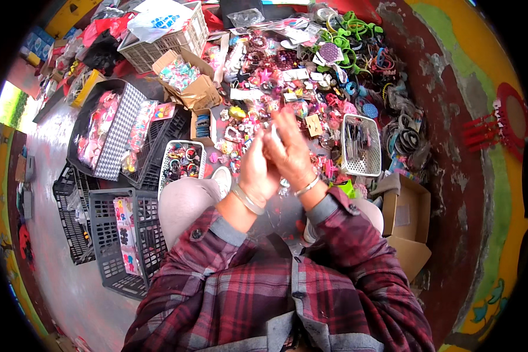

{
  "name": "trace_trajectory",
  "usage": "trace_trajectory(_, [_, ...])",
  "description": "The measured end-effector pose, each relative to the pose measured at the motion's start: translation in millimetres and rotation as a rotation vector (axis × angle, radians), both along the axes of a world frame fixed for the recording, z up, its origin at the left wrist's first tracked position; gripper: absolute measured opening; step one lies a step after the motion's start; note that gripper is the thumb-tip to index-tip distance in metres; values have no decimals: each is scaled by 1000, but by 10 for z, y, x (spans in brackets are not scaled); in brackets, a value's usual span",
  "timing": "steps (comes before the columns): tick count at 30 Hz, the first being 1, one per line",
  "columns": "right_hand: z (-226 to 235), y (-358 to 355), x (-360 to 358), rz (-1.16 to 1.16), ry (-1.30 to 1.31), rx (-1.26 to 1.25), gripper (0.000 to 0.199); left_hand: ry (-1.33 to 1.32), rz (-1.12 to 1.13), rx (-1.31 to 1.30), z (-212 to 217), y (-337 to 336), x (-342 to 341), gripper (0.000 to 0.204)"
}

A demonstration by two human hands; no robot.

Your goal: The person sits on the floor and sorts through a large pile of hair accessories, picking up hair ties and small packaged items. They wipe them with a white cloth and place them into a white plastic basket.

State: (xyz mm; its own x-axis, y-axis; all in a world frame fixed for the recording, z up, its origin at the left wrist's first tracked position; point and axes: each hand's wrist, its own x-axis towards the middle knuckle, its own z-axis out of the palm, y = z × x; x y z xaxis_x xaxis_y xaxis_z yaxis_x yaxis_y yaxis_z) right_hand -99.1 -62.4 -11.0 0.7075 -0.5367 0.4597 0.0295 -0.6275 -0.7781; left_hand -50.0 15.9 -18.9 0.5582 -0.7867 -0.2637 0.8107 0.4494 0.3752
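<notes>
My left hand [258, 169] and my right hand [291, 154] meet palm to palm in front of me, above a spread of small hair accessories [264, 76]. The right fingers stretch upward and are smeared by motion. Much of the left hand's fingers is hidden behind the right hand. A small white patch shows between the hands, too unclear to name. I see no other thing held. A bracelet [249, 200] circles my left wrist and a thinner bangle [307, 186] my right.
White baskets [200, 170] [345, 165] stand either side of the pile. Left are a dark crate [114, 234], a patterned box [122, 129] and a carton [190, 88]. Green headbands [352, 35] lie far right; an open cardboard box [413, 205] sits near the right wall.
</notes>
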Motion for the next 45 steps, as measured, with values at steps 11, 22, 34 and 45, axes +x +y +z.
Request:
trace_trajectory(11, [-15,-92,48,-89,-78,46,42,-140,-58,-79,144,-35,-136,37])
trace_trajectory(22, [103,11,-6,-3,-64,-48,50,-47,-100,12,35,-15,-160,44])
trace_trajectory(34, [137,135,12,129,-97,-3,43,-10,-72,-21,85,60,-188,40])
trace_trajectory(45, [226,385,-54,249,-26,-213,38,-588,167,38,-287,-31,74,47])
